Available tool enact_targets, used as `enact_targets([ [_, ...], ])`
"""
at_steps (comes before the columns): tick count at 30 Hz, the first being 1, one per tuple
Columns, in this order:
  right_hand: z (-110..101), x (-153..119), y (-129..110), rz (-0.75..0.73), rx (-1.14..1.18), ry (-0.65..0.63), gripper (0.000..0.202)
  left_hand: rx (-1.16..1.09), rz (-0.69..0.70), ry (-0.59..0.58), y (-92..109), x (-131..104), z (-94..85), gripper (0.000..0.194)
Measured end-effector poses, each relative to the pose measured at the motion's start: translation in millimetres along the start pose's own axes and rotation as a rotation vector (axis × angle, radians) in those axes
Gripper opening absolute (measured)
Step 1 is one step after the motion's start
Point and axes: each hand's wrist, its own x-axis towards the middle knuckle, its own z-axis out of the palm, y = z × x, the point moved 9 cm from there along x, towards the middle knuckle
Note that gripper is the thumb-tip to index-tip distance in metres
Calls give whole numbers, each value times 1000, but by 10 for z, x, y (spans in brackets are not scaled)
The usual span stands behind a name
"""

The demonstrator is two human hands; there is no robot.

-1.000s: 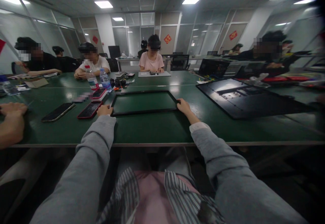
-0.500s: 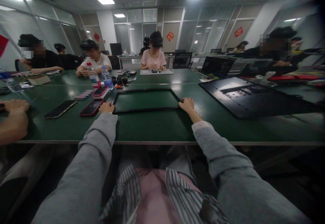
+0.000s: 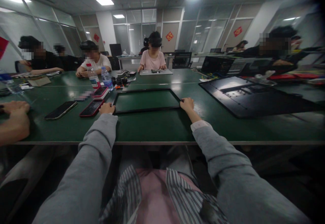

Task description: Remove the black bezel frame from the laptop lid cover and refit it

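Note:
A thin black rectangular frame (image 3: pixel 147 110) lies on the green table (image 3: pixel 152 127), with the tabletop showing through its middle. My left hand (image 3: pixel 107 108) is closed on the frame's left side near the front corner. At the opposite side, my right hand (image 3: pixel 187 104) grips the right edge between thumb and fingers. Close to my left hand is a phone in a red case (image 3: pixel 91 108), and a red and white box (image 3: pixel 101 93) sits just behind it. A black phone (image 3: pixel 61 110) rests farther left.
Two bottles (image 3: pixel 92 76) (image 3: pixel 106 78) stand behind the phones. A large black panel (image 3: pixel 259 98) covers the right side of the table. Another person's hand (image 3: pixel 16 107) rests at the left edge. A person in pink (image 3: pixel 153 59) sits opposite, near a grey mat (image 3: pixel 146 72).
My hands and the frame have barely moved. The person opposite has shifted a hand to the left edge of the mat.

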Motion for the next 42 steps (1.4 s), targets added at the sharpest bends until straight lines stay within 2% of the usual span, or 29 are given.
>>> enact_targets([
  [7, 32, 59, 50, -16, 56, 22, 39, -1, 5, 3, 7, -5, -2, 42],
  [13, 51, 61, 65, 0, 51, -8, 39, -13, 11, -17, 29, -10, 4, 41],
  [20, -3, 43, 35, -7, 78, 26, 43, -100, 22, 35, 84, -53, -78, 39],
  [31, 8, 26, -3, -12, -43, -4, 41, -41, 26, -1, 59, -19, -23, 41],
  [42, 40, 42, 30, -5, -29, -5, 42, -52, 27, -16, 16, 18, 37, 42],
])
